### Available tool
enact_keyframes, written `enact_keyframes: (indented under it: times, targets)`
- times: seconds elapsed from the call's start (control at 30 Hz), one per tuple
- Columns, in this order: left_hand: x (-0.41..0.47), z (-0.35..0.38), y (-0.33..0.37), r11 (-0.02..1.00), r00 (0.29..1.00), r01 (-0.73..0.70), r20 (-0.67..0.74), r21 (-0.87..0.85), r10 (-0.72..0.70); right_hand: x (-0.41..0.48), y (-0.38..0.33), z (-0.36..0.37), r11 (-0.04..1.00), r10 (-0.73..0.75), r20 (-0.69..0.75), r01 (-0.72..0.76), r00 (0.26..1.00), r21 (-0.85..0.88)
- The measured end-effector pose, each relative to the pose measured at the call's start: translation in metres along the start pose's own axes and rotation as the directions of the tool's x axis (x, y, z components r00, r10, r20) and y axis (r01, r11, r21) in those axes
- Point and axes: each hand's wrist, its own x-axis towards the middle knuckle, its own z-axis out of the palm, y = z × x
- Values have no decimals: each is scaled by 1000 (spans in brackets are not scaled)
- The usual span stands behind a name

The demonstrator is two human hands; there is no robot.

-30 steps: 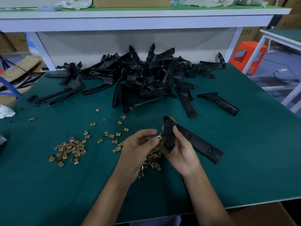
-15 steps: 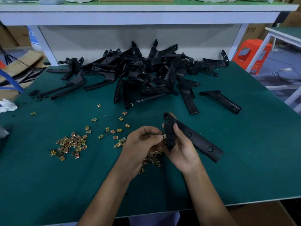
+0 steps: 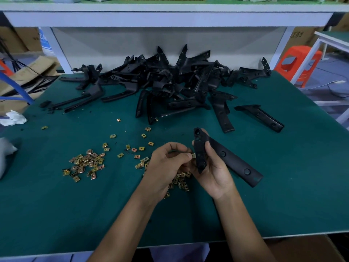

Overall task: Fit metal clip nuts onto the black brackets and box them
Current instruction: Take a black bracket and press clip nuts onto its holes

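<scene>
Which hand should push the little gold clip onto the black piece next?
The left hand: it pinches the clip nut right at the bracket's edge, while the right hand grips the bracket.

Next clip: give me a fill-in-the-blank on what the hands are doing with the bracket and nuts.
1. The right hand grips a bracket coloured ____.
2. The left hand pinches a clip nut at the edge of the ____.
3. The biggest heap of loose nuts lies to the ____ of both hands.
Missing words: black; bracket; left.
</scene>
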Motion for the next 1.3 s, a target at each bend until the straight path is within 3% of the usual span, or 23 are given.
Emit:
enact_keyframes:
  times: [0.2, 0.43, 0.53, 0.6, 0.67, 0.7, 0.73, 0.8, 0.9, 1.0, 1.13, 1.23, 1.3]
  targets:
    - [-2, -3, 1, 1000, 1000, 20, 20, 7, -20, -1, 1, 0, 998, 25, -31, -27, 999, -55]
    - [-4, -6, 5, 998, 996, 47, 74, -31, -44, 2, 4, 3, 994, 54, 44, -50, 998, -92]
    - [3, -12, 4, 995, 991, 3, 129, 98, -16, 3, 4, 1, 995, 45, 24, -43, 999, -88]
    - [15, -25, 6, 890, 989, -139, 106, 435, 103, 4, 2, -2, 998, 28, -19, -29, 999, -62]
    - [28, -44, 11, 558, 955, -206, 40, 804, 295, 6, 0, -6, 1000, 24, -91, -23, 996, 13]
    - [33, -53, 14, 431, 937, -167, 6, 887, 349, 6, -1, -7, 998, 28, -111, -22, 993, 55]
    - [36, -60, 16, 371, 929, -118, -30, 921, 369, 6, -1, -8, 996, 31, -121, -21, 992, 86]
    - [39, -71, 16, 354, 925, -80, -63, 932, 375, 8, -2, -9, 994, 35, -137, -19, 990, 111]
    - [35, -72, 12, 332, 963, -153, 64, 931, 264, 10, -1, -10, 994, 37, -142, -22, 989, 106]
    - [31, -64, 2, 215, 967, -239, 213, 947, 137, 11, -1, -11, 995, 35, -142, -21, 989, 102]
    - [28, -54, -10, 102, 955, -288, 277, 952, 110, 9, -1, -11, 996, 39, -142, -27, 989, 87]
    - [29, -50, -10, 131, 949, -301, 283, 945, 140, 9, -1, -10, 997, 36, -147, -26, 988, 74]
    - [29, -49, -8, 210, 947, -304, 272, 929, 169, 8, 0, -8, 998, 35, -137, -27, 990, 61]
